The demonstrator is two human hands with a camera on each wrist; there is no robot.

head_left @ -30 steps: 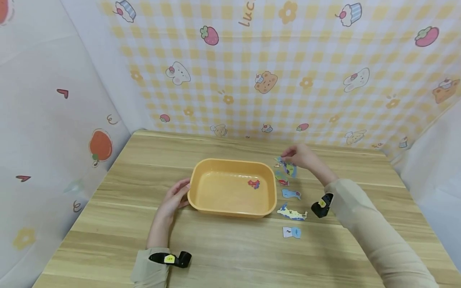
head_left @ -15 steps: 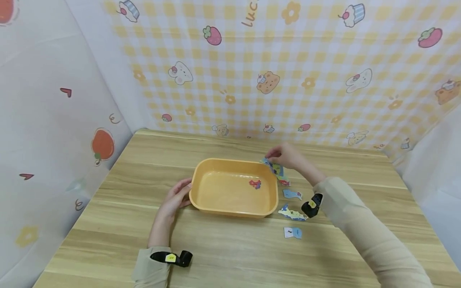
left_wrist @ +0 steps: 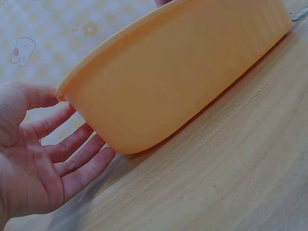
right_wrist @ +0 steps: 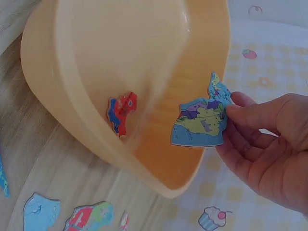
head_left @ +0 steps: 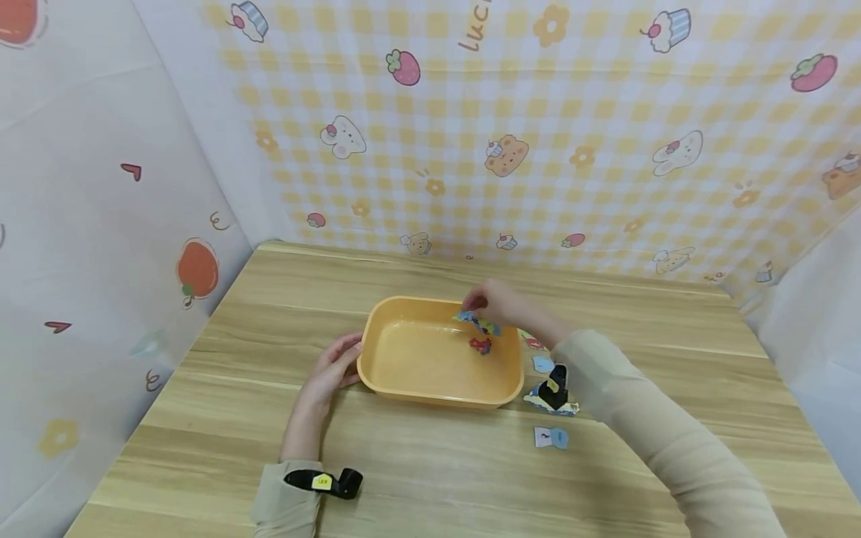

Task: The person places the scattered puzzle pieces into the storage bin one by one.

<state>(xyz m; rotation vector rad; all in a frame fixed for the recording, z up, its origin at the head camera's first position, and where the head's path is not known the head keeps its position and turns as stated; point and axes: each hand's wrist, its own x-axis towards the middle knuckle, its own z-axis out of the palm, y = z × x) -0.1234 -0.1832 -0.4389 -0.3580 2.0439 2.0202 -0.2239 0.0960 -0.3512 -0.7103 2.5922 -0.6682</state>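
Note:
A yellow-orange plastic basin (head_left: 430,396) stands on the wooden table. My left hand (head_left: 331,366) touches its left end; in the left wrist view, the fairly straight fingers (left_wrist: 84,156) lie against the basin's outer wall, thumb at the rim. Over the basin's far right corner, my right hand (head_left: 504,305) pinches a flat map puzzle piece (right_wrist: 199,125) between thumb and fingers. The piece is blue, yellow-green and purple, with a narrow upper part (right_wrist: 219,89). Below it, a red and blue puzzle piece (head_left: 480,345) lies on the basin floor.
Several flat pieces lie on the table right of the basin: a red and green one (right_wrist: 89,216), a light blue one (head_left: 542,364), a yellow and blue one (head_left: 572,409) and a white and blue one (head_left: 551,438). A patterned cloth (head_left: 430,149) hangs behind the table.
My right hand has lifted the map puzzle piece from the table beside the basin and carried it left, over the basin. The left hand keeps its place at the basin's end.

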